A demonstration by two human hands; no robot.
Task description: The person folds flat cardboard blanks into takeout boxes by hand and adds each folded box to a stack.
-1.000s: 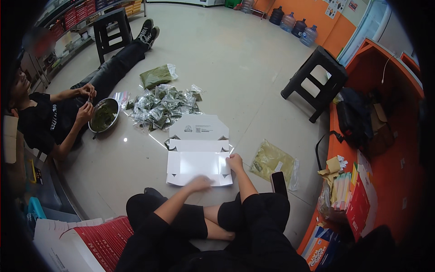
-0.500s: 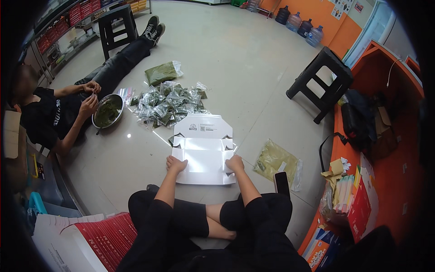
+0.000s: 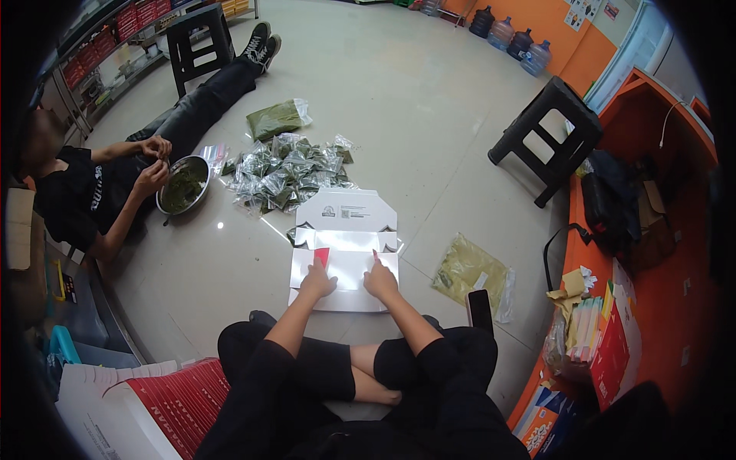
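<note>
An unfolded white cardboard box (image 3: pixel 343 277) lies on the floor in front of my crossed legs, its far panel printed with a small dark logo. My left hand (image 3: pixel 317 282) is closed on the left side flap, which is turned up inward and shows its red outer face (image 3: pixel 322 255). On the other side my right hand (image 3: pixel 379 281) grips the right side flap, of which only a thin red edge (image 3: pixel 376 254) shows. A pile of small clear bags with green contents (image 3: pixel 287 170) sits just beyond the box's far edge.
Left, a seated person (image 3: pixel 65 192) works beside a metal bowl of green stuff (image 3: pixel 182 188). A larger green bag (image 3: pixel 276 119) lies behind the pile. To my right are a flat yellowish bag (image 3: pixel 468 268), a phone (image 3: pixel 479 310) and a black stool (image 3: pixel 548 138). Red flat boxes (image 3: pixel 180 402) stand lower left.
Both hands have moved inward from the box's side edges, bringing the side flaps up so that their red outer faces now show. The box stays in place.
</note>
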